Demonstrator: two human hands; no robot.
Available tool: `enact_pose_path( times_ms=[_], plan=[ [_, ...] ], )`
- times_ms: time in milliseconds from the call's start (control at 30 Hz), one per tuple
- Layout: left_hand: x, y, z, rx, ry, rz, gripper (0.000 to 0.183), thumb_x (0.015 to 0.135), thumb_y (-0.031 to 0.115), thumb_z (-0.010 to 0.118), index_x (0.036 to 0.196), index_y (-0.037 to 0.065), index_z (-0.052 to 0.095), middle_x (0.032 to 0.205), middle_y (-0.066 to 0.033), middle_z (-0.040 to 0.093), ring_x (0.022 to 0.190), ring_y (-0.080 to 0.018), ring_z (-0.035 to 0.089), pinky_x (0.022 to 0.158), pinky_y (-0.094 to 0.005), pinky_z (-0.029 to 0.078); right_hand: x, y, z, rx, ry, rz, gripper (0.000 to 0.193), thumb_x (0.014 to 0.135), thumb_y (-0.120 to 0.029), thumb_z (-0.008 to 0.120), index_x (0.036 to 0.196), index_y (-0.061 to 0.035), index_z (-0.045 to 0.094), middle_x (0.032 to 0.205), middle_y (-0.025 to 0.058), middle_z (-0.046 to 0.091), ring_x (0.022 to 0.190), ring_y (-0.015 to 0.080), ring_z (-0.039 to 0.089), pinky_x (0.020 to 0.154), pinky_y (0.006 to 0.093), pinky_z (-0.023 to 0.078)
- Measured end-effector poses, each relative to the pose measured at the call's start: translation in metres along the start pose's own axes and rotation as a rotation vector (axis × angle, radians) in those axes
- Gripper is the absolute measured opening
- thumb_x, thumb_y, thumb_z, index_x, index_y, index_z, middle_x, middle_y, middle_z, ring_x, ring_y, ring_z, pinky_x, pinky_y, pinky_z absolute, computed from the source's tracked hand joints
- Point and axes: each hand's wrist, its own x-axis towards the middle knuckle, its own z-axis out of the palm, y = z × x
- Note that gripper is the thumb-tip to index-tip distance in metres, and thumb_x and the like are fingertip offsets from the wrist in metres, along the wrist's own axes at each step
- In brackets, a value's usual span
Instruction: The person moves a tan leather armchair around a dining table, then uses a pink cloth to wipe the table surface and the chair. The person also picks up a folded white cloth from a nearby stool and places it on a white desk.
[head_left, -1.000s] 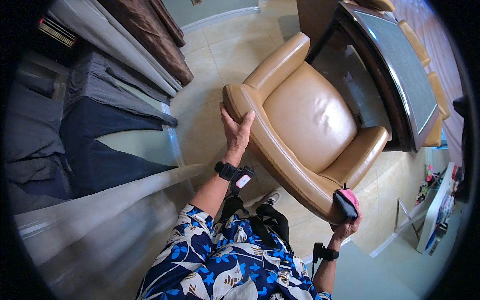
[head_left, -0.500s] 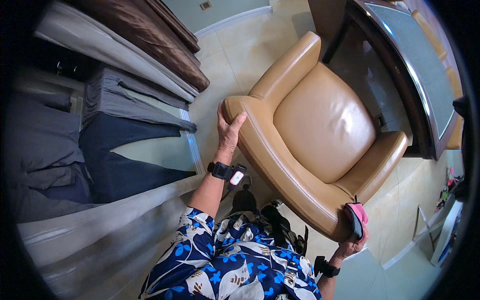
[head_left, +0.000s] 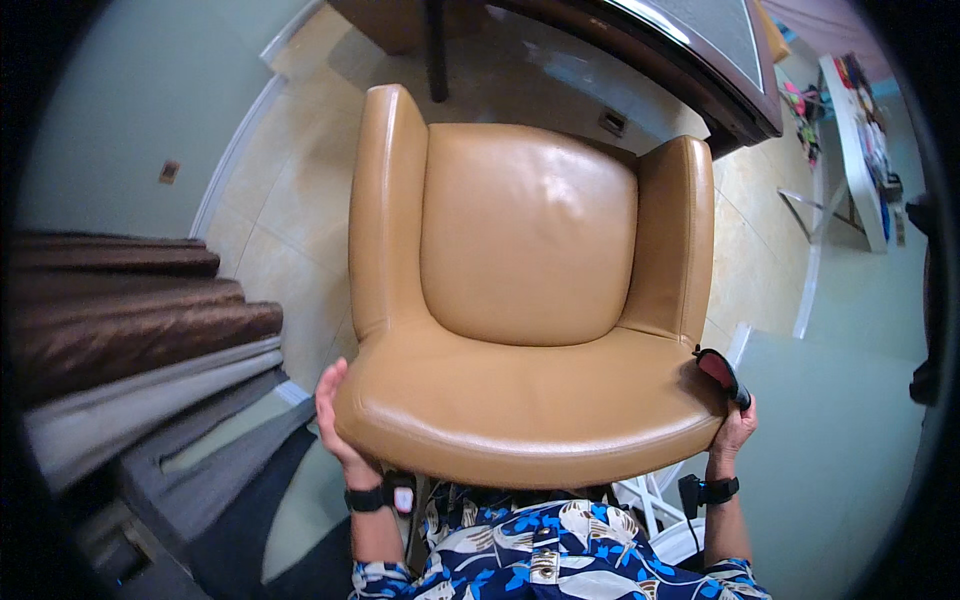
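Note:
A tan leather armchair (head_left: pixel 530 400) stands before me, its back nearest me and its seat facing away. My left hand (head_left: pixel 338 415) holds the left corner of the backrest, fingers stretched up along its side; the thumb is hidden. At the right corner, my right hand (head_left: pixel 736 430) has a pink-and-dark soft pad (head_left: pixel 720 376) with a small loop, pressed against the leather. Most of its fingers are hidden behind the chair. Both wrists wear black straps.
Beyond the chair is a dark table (head_left: pixel 690 60) with a glass-like top. Brown curtains (head_left: pixel 150 310) and hanging dark trousers (head_left: pixel 240 520) are on the left. A white folding table (head_left: pixel 855 150) with items stands at the far right, by a pale green wall (head_left: pixel 830 430).
My view has swung left, and the armchair now sits squarely before me between both hands. My left hand has slid lower around its corner. The pad stays at the right corner.

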Motion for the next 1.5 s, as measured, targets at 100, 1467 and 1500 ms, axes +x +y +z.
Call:
enact_pose_path(
  times_ms=[100, 1467, 1500],
  plan=[
    [0.002, 0.01, 0.007, 0.055, -0.01, -0.001, 0.046, 0.091, 0.032, 0.037, 0.123, 0.0, 0.046, 0.126, -0.0168, 0.05, 0.118, -0.0257, 0.045, 0.103, -0.0399, 0.032, 0.0, 0.009, -0.008, 0.0, 0.03, 0.025, 0.01, 0.081, -0.001, 0.054, 0.09, -0.0002, 0.057, 0.081, -0.0024, 0.054, 0.077, 0.0098, 0.048, 0.073, 0.0241, 0.043],
    [0.339, 0.035, 0.127, 0.305, -0.428, -0.167, 0.048, 0.09, 0.033, 0.029, 0.107, -0.004, 0.055, 0.103, -0.0161, 0.061, 0.097, -0.0279, 0.057, 0.086, -0.0405, 0.048, -0.001, -0.138, 0.158, -0.052, 0.464, -0.088, 0.024, 0.062, 0.007, 0.061, 0.084, -0.0028, 0.062, 0.086, 0.014, 0.064, 0.086, 0.0303, 0.062, 0.078, 0.035, 0.048],
    [0.336, 0.034, 0.124, 0.28, -0.402, -0.175, 0.048, 0.09, 0.033, 0.028, 0.107, -0.004, 0.055, 0.102, -0.0161, 0.061, 0.096, -0.028, 0.057, 0.086, -0.0406, 0.048, 0.003, -0.138, 0.157, -0.04, 0.475, -0.094, 0.024, 0.062, 0.008, 0.061, 0.084, -0.0029, 0.062, 0.086, 0.014, 0.064, 0.086, 0.0303, 0.062, 0.078, 0.0347, 0.048]
  ],
)
